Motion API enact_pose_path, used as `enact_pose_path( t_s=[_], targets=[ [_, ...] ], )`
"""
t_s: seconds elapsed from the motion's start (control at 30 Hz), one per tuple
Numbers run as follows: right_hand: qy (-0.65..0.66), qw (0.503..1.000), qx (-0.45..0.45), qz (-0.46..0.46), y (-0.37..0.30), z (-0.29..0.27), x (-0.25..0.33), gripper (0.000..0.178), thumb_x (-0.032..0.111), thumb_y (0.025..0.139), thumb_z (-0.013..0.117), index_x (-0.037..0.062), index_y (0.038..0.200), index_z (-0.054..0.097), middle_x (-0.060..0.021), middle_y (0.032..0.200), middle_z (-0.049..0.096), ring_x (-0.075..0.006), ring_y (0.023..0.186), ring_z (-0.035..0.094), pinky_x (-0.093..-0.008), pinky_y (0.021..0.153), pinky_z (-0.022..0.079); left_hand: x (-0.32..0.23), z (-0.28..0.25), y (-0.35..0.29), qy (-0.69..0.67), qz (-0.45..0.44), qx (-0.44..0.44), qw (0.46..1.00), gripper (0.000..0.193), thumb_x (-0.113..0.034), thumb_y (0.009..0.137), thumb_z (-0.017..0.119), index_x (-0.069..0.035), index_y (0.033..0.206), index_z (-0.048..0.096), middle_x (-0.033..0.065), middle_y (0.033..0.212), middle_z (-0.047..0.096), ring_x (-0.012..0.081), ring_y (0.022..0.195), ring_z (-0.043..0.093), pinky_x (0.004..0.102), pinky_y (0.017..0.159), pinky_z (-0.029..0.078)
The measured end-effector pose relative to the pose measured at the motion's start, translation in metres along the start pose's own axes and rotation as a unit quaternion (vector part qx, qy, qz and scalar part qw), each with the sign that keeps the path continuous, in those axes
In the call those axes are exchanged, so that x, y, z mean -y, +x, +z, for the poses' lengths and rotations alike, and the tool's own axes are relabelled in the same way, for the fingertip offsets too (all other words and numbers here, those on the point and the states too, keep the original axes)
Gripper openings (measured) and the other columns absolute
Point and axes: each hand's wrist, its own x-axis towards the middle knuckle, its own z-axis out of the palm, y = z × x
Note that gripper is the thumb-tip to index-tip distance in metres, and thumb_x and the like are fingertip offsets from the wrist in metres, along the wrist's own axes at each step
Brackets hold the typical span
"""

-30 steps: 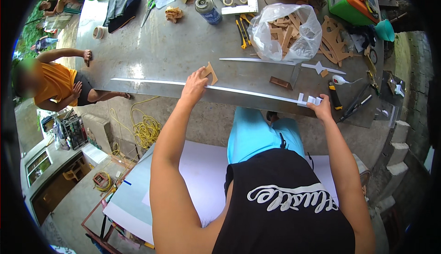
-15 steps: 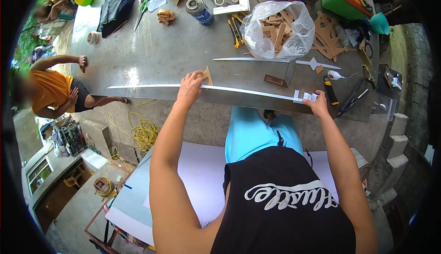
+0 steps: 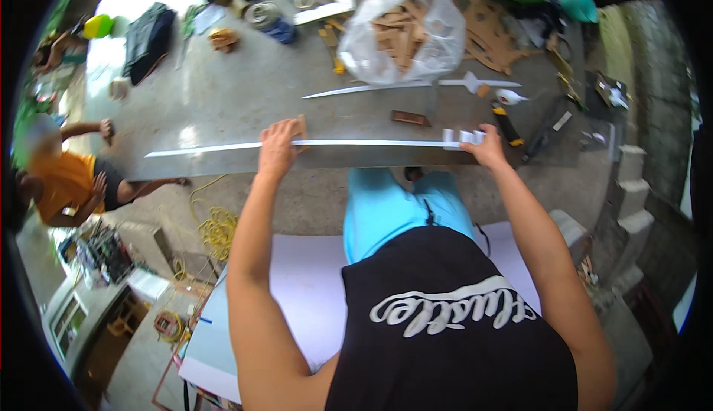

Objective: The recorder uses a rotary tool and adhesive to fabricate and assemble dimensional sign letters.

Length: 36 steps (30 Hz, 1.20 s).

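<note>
A long, thin white strip [image 3: 364, 143] runs left to right along the near edge of the metal table. My left hand [image 3: 276, 147] is closed over the strip, its fingers at a small brown wooden piece [image 3: 301, 131] that stands against it. How the fingertips grip this piece is partly hidden. At the strip's right end my right hand [image 3: 486, 148] pinches it, thumb and fingers together. Small white tabs [image 3: 459, 137] sit there, right beside the fingers. Farther back lies a second, pointed white strip [image 3: 364, 90].
A plastic bag [image 3: 438, 39] of wooden cut-offs stands behind the strips. Nearby are a rusty metal bar [image 3: 411, 118], a black-and-yellow cutter [image 3: 508, 126] and a white mouse-shaped thing [image 3: 509, 97]. A person in orange [image 3: 67, 188] is at the table's left end.
The whole view has shifted and turned a little, so the table things appear farther left. Both hands keep about the same places on the white strip.
</note>
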Motion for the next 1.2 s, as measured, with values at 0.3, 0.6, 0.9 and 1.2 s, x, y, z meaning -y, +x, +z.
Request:
enact_pose_path(
  t_s=[0.3, 0.6, 0.9, 1.2],
  targets=[
    [0.04, 0.999, 0.015, 0.031, -0.008, 0.0, 0.017, 0.103, 0.034, 0.064, 0.101, -0.001, 0.143, 0.045, -0.0299, 0.141, 0.052, -0.0419, 0.132, 0.054, -0.0441, 0.112, 0.047, -0.142, -0.002, 0.016, -0.05, 0.055, -0.042, 0.996, 0.053, -0.014, 0.082, 0.079, -0.014, 0.132, 0.062, 0.0104, 0.139, 0.058, 0.0315, 0.132, 0.054, 0.0504, 0.112, 0.037],
    [0.061, 0.998, 0.015, 0.03, -0.015, 0.004, 0.019, 0.102, 0.032, 0.065, 0.101, 0.0026, 0.143, 0.044, -0.0289, 0.142, 0.048, -0.0437, 0.128, 0.058, -0.0447, 0.109, 0.05, -0.282, 0.051, 0.054, -0.152, 0.138, 0.032, 0.978, 0.036, -0.027, 0.089, 0.078, -0.011, 0.12, 0.07, 0.0098, 0.119, 0.066, 0.0331, 0.115, 0.061, 0.0499, 0.099, 0.044],
    [0.078, 0.997, -0.001, 0.009, -0.022, 0.004, 0.022, 0.097, 0.035, 0.068, 0.099, 0.0034, 0.143, 0.045, -0.0298, 0.137, 0.052, -0.0445, 0.125, 0.058, -0.0462, 0.108, 0.049, -0.287, 0.066, 0.068, -0.101, 0.19, 0.025, 0.976, 0.034, -0.013, 0.083, 0.074, -0.017, 0.117, 0.074, 0.006, 0.112, 0.065, 0.0291, 0.107, 0.061, 0.0462, 0.091, 0.047],
    [0.131, 0.989, -0.055, -0.035, -0.036, 0.011, 0.018, 0.091, 0.027, 0.072, 0.097, 0.0043, 0.142, 0.044, -0.0297, 0.137, 0.05, -0.0483, 0.123, 0.058, -0.0497, 0.103, 0.051, -0.296, 0.072, 0.067, -0.117, 0.204, -0.032, 0.971, 0.039, -0.008, 0.079, 0.076, -0.018, 0.118, 0.076, 0.0034, 0.122, 0.066, 0.0277, 0.11, 0.062, 0.0441, 0.092, 0.049]
  ],
)
